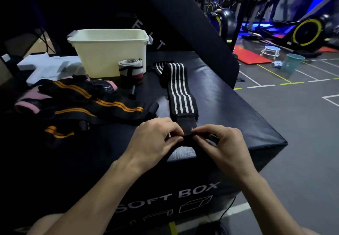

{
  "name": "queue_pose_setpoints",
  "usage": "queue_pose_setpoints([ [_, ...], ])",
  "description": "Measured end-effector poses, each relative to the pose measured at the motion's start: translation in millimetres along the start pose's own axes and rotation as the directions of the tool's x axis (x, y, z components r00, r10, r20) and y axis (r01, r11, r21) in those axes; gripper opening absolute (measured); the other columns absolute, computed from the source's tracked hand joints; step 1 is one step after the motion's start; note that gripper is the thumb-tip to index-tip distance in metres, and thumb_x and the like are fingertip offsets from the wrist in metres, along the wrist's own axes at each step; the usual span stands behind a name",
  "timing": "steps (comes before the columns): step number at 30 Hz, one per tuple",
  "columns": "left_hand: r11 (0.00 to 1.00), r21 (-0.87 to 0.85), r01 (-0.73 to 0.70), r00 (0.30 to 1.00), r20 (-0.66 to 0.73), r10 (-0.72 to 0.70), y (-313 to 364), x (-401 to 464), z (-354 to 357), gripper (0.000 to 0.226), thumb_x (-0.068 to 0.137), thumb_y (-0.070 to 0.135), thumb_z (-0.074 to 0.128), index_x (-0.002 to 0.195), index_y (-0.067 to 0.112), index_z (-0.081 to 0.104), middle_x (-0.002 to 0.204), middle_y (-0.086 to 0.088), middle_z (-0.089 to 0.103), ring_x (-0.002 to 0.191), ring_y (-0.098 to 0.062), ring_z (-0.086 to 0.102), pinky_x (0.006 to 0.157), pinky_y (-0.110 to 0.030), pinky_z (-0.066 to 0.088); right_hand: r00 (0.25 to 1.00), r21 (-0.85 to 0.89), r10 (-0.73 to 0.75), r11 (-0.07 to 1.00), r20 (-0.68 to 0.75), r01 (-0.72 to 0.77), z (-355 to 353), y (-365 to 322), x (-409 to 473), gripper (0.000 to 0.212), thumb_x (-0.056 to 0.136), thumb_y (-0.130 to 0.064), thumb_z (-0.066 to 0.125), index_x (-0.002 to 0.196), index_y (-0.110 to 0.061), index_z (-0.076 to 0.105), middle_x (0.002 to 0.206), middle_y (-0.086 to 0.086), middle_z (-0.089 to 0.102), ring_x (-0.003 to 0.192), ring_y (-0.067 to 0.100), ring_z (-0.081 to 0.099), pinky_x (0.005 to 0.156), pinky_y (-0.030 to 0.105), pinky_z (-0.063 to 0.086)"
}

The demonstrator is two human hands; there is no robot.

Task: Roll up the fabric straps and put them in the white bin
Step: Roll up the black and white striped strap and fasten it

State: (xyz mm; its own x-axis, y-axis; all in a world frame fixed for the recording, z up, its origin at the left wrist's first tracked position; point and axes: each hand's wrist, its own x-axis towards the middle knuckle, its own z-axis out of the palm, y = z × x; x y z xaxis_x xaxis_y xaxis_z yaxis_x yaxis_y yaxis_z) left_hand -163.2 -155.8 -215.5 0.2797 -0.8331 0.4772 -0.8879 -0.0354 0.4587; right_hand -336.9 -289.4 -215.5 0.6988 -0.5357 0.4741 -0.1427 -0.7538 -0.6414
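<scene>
A black strap with white stripes lies stretched across the black soft box, its far end folded near the white bin. My left hand and my right hand both pinch the strap's near black end, fingertips curled on its folded edge. A rolled grey, white and red strap stands against the bin's front. Black straps with orange stripes lie in a loose heap to the left, mixed with pink-edged pieces.
White foam blocks sit left of the bin. A small black piece lies near the rolled strap. The box's right edge drops to the gym floor, where a teal bucket, a red mat and exercise bikes stand.
</scene>
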Motion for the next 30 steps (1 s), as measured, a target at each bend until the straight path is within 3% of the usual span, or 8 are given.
queue_pose_setpoints([
  [6, 0.999, 0.039, 0.011, 1.000, -0.022, -0.010, 4.3, -6.6, 0.9, 0.010, 0.086, 0.035, 0.079, 0.095, 0.034, 0.073, 0.095, 0.017, 0.063, 0.087, -0.003, 0.060, 0.074, -0.038, 0.054, 0.994, -0.188, -0.103, 0.976, 0.030, 0.107, -3.7, -3.4, -2.1, 0.010, 0.084, -0.023, 0.079, 0.088, -0.026, 0.071, 0.082, -0.018, 0.071, 0.079, 0.000, 0.068, 0.071, 0.032, 0.055],
  [10, 0.999, 0.038, -0.013, 1.000, -0.015, 0.013, 2.2, -8.2, 0.4, 0.012, 0.085, 0.043, 0.073, 0.093, 0.034, 0.076, 0.091, 0.017, 0.067, 0.086, -0.005, 0.059, 0.073, -0.038, 0.054, 0.993, -0.262, -0.111, 0.958, 0.042, 0.119, -1.2, -1.0, -0.9, 0.013, 0.081, -0.023, 0.080, 0.084, -0.028, 0.068, 0.086, -0.015, 0.064, 0.075, 0.012, 0.064, 0.067, 0.039, 0.053],
  [14, 1.000, 0.005, -0.029, 1.000, -0.007, 0.029, 0.3, -8.5, -0.5, 0.015, 0.085, 0.045, 0.071, 0.092, 0.034, 0.078, 0.092, 0.019, 0.067, 0.085, -0.004, 0.058, 0.072, -0.038, 0.053, 0.992, -0.236, -0.097, 0.965, 0.087, 0.115, -3.4, 1.6, -0.3, 0.014, 0.083, -0.024, 0.080, 0.085, -0.028, 0.067, 0.090, -0.017, 0.059, 0.078, 0.010, 0.061, 0.069, 0.039, 0.053],
  [18, 1.000, 0.010, -0.015, 1.000, -0.008, 0.015, 1.2, -8.9, -0.9, 0.013, 0.085, 0.044, 0.072, 0.091, 0.034, 0.077, 0.092, 0.018, 0.067, 0.087, -0.003, 0.060, 0.073, -0.038, 0.054, 0.982, -0.199, -0.117, 0.969, 0.149, 0.145, -6.2, 1.8, -2.6, 0.013, 0.085, -0.041, 0.078, 0.087, -0.032, 0.068, 0.090, -0.018, 0.061, 0.087, 0.009, 0.060, 0.075, 0.036, 0.052],
  [25, 1.000, -0.020, -0.018, 0.998, 0.056, 0.019, 3.4, -3.7, -4.7, 0.011, 0.083, 0.040, 0.073, 0.090, 0.033, 0.076, 0.091, 0.017, 0.069, 0.085, -0.003, 0.066, 0.074, -0.037, 0.056, 0.989, -0.210, -0.114, 0.969, 0.092, 0.132, -0.8, 3.4, -5.4, 0.015, 0.087, -0.048, 0.071, 0.090, -0.033, 0.071, 0.088, -0.019, 0.063, 0.086, 0.011, 0.060, 0.074, 0.039, 0.051],
  [30, 0.977, -0.205, 0.057, 0.987, 0.157, -0.025, -3.9, 4.8, -8.9, 0.014, 0.079, 0.021, 0.089, 0.087, 0.029, 0.081, 0.087, 0.014, 0.072, 0.080, -0.011, 0.070, 0.073, -0.037, 0.056, 0.993, -0.235, -0.078, 0.967, 0.094, 0.098, -0.7, 0.2, -5.8, 0.008, 0.086, -0.039, 0.077, 0.090, -0.032, 0.073, 0.088, -0.018, 0.064, 0.086, 0.010, 0.059, 0.074, 0.039, 0.052],
])
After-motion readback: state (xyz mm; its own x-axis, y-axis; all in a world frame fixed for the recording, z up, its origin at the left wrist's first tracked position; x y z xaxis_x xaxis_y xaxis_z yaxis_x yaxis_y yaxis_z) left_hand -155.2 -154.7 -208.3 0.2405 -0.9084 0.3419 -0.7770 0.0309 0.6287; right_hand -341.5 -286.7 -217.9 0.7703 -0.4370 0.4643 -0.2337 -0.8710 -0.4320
